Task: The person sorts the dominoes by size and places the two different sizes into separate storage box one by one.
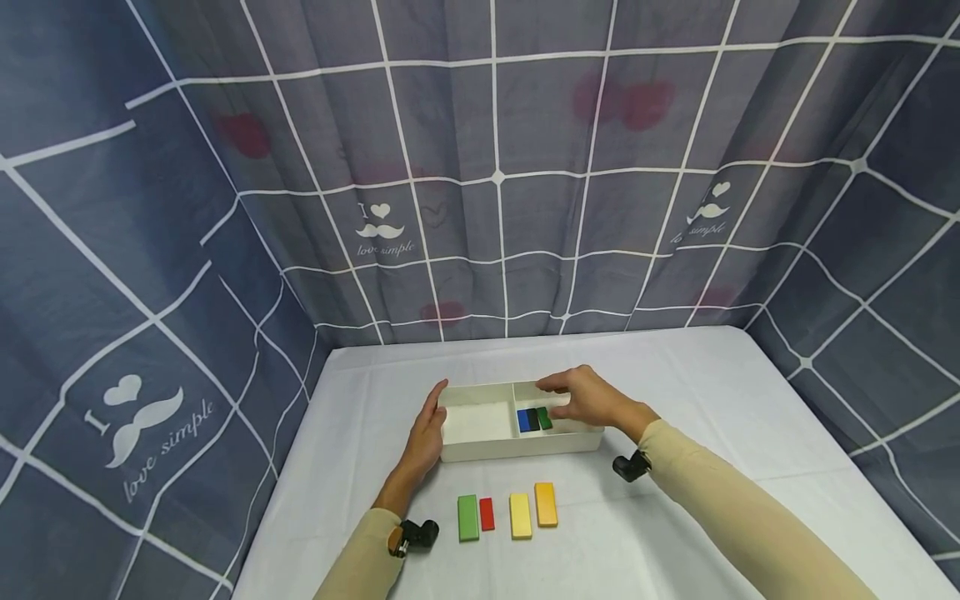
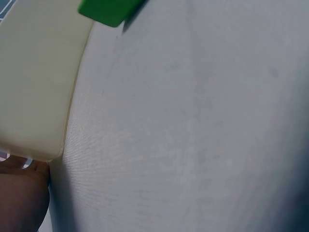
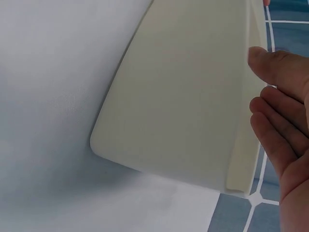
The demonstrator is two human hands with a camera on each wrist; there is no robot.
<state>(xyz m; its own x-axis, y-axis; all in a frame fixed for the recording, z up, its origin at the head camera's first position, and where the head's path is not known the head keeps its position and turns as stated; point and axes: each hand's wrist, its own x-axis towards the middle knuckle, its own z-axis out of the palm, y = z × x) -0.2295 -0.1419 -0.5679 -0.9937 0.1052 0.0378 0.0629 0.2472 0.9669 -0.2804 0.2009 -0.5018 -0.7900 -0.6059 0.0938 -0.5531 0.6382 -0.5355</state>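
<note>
A cream two-compartment box (image 1: 480, 451) stands on the white table. My left hand (image 1: 424, 437) lies along its left end wall, fingers extended. The left wrist view shows part of that hand (image 2: 21, 198) at the box's corner. Over the right compartment is my right hand (image 1: 597, 400), thumb and fingers spread apart with nothing seen between them. Just left of its thumb, a blue block (image 1: 523, 421), a black block (image 1: 533, 419) and a dark green block (image 1: 544, 417) sit side by side against the divider. The right wrist view has that hand (image 3: 285, 106) beside the box's rim.
In front of the box, a light green block (image 1: 468, 517), a red block (image 1: 487, 514), a pale yellow block (image 1: 521, 516) and an orange block (image 1: 546, 505) lie in a row. Behind the white table (image 1: 675, 358) hangs a grey-blue curtain (image 1: 540, 217) with white lines.
</note>
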